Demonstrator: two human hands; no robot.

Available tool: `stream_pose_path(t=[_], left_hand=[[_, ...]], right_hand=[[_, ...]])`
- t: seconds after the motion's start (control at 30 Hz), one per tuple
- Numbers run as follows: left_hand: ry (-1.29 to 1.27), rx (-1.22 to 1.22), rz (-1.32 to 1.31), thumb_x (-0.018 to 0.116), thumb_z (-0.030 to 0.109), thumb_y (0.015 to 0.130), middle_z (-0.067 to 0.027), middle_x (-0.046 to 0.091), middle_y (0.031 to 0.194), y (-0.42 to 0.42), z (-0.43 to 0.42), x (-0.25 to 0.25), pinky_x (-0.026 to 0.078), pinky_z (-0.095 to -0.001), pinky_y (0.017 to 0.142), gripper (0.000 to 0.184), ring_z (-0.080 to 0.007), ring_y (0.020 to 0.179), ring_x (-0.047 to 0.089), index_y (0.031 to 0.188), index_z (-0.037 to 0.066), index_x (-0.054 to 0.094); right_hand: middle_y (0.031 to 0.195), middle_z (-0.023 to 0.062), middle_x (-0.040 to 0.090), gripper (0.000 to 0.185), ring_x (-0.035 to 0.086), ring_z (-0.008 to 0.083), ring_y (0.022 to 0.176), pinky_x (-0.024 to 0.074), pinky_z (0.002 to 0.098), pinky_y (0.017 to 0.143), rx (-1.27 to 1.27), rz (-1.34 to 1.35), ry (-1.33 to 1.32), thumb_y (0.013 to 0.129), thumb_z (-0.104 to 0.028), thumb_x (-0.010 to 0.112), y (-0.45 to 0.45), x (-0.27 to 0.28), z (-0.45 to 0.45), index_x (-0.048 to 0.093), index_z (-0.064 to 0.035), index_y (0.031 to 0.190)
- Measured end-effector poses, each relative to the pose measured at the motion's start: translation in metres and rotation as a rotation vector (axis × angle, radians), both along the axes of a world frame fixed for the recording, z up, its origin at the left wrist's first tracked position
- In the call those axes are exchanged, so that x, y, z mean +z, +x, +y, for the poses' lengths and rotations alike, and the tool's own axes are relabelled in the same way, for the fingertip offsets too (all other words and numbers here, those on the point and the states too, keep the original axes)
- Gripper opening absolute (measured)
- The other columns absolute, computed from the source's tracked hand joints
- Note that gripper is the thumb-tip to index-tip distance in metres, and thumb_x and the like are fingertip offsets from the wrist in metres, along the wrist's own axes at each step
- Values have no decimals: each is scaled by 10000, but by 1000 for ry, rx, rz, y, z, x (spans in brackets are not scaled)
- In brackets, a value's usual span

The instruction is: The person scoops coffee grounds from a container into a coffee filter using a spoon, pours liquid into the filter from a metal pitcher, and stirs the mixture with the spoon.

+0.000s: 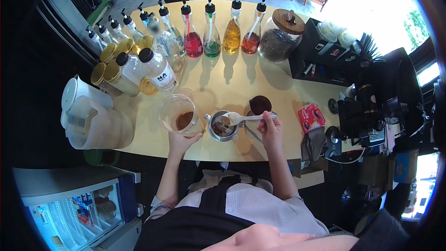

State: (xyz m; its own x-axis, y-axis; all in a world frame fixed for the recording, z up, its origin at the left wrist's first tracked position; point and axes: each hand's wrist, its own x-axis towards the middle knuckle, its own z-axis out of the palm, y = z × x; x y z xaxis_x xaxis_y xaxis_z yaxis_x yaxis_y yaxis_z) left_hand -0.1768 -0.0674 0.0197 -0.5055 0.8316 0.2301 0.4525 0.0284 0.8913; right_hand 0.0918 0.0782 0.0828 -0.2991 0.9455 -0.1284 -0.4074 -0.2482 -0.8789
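- While the white spoon [253,117] is held over the metal vessel (a strainer, maybe?) [209,130], its bowl is best kept low, so less of the brown stuff [220,129] gets spilled over the rim.
- The spoon's handle is pinched by the right hand [272,128], fingers nearly closed; a light grip is probably plenty, with small wrist turns used rather than big arm swings.
- The clear cup [168,115], left of the vessel and just beside it, is gripped low by the partly curled left hand [180,142]. Since brown contents can be seen in it, too much tilt should be avoided imo.
- Some elbow room should be left around the dark round dish [260,104] behind the handle, as it could get knocked.
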Motion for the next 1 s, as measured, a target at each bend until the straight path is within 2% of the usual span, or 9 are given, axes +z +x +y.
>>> stream_pose_path(t=[0.13,0.2,0.3,0.53,0.63,1.0], left_hand=[[5,1,-10,894,135,586,-172,536,1283,0,0,-1,452,-397,1040,913,-275,1208,543,1345,-14,409],[2,5,5,895,139,586,-174,534,1285,0,-1,-1,451,-399,1041,918,-276,1210,542,1349,-14,406],[-4,4,22,897,146,585,-177,531,1289,0,-1,-1,449,-401,1043,928,-278,1214,538,1354,-15,402],[2,4,39,906,173,580,-179,524,1299,-2,-1,-3,442,-401,1050,949,-278,1225,530,1358,-14,395],[-7,-6,15,906,179,581,-178,523,1302,-1,-1,-1,439,-403,1052,949,-281,1226,529,1357,-11,394],[-8,10,-19,897,146,582,-179,522,1300,2,0,2,446,-401,1045,939,-280,1218,536,1359,-9,394]], right_hand=[[638,0,505,238,414,69,527,319,234,508,-12,-6,22,1010,-201,581,-2,0,1,576,-54,823],[632,-18,513,235,411,56,520,308,219,493,-29,48,40,1007,-211,592,-4,2,2,622,-44,845],[625,-17,507,240,407,58,516,309,222,492,-54,4,114,1010,-205,586,-6,-1,3,614,-43,835],[621,-16,501,257,402,57,515,304,223,490,-63,40,55,1011,-205,584,-8,0,8,598,-40,814],[621,-15,503,247,404,56,517,303,224,489,-39,27,116,1011,-205,584,-8,-3,9,610,-33,835],[628,-14,506,213,414,58,523,302,227,492,-54,69,140,1007,-183,590,-6,-6,9,618,-36,854]])
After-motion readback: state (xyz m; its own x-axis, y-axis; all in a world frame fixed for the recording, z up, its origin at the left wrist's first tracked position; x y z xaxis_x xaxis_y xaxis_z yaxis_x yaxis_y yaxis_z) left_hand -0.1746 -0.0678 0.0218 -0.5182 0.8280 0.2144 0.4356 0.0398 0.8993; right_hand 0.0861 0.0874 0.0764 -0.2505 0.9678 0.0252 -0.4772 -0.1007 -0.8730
